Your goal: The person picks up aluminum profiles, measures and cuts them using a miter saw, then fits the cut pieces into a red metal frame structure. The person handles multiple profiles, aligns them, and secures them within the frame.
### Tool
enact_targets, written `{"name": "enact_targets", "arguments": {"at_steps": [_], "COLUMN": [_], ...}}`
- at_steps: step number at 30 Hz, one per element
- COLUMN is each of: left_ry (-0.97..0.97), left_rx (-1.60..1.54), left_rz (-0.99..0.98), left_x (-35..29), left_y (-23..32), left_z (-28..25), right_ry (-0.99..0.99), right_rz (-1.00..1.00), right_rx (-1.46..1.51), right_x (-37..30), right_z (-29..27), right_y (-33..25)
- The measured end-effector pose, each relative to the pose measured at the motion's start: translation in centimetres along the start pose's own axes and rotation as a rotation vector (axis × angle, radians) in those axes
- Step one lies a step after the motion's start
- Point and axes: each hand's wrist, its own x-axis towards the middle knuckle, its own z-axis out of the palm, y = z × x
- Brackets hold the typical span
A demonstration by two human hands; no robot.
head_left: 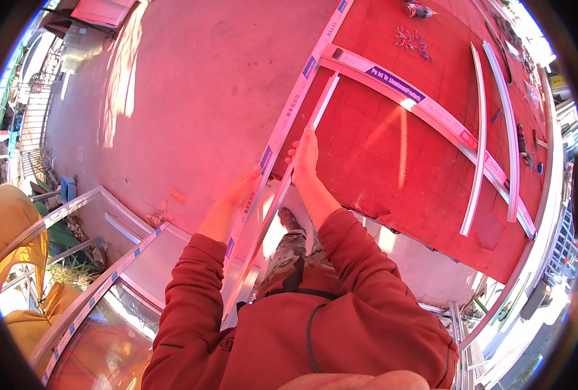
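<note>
A long aluminium profile (280, 133) with blue-printed film runs from the top of the view down past my left side. My left hand (239, 187) is closed against its left edge, fingers partly hidden. Beside it lies a narrower aluminium strip (324, 103), roughly parallel. My right hand (306, 156) wraps around this strip, a little farther away than my left hand. Near the strip's far end, a wide aluminium crosspiece (373, 75) with a blue label meets the long profile and curves off to the right over a red work surface (360, 130).
Two loose pale strips (480, 136) lie over the crosspiece at the right. Small metal pieces (414, 43) and a tool-like object (419, 9) lie on the far red surface. Metal frames (100, 286) stand at the lower left, beside a person's yellow clothing (9, 227).
</note>
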Motion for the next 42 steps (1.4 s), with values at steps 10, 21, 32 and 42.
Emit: {"name": "enact_targets", "arguments": {"at_steps": [10, 21, 32, 42], "left_ry": [0.024, 0.040, 0.028, 0.027], "left_rx": [0.071, 0.015, -0.010, -0.024], "left_rz": [-0.051, -0.045, -0.031, -0.066], "left_x": [-1.1, -1.8, -1.5, -2.1], "left_y": [2.2, 2.6, 2.0, 3.3], "left_z": [0.7, 1.7, 1.5, 1.8], "right_ry": [-0.107, -0.139, -0.059, -0.075], "right_rz": [0.046, -0.057, -0.116, -0.156], "right_rx": [0.036, 0.016, 0.010, 0.172], "right_x": [4.1, 3.9, 3.8, 4.9], "right_z": [1.2, 1.2, 1.4, 1.3], "right_y": [-1.0, -1.3, -1.3, -0.2]}}
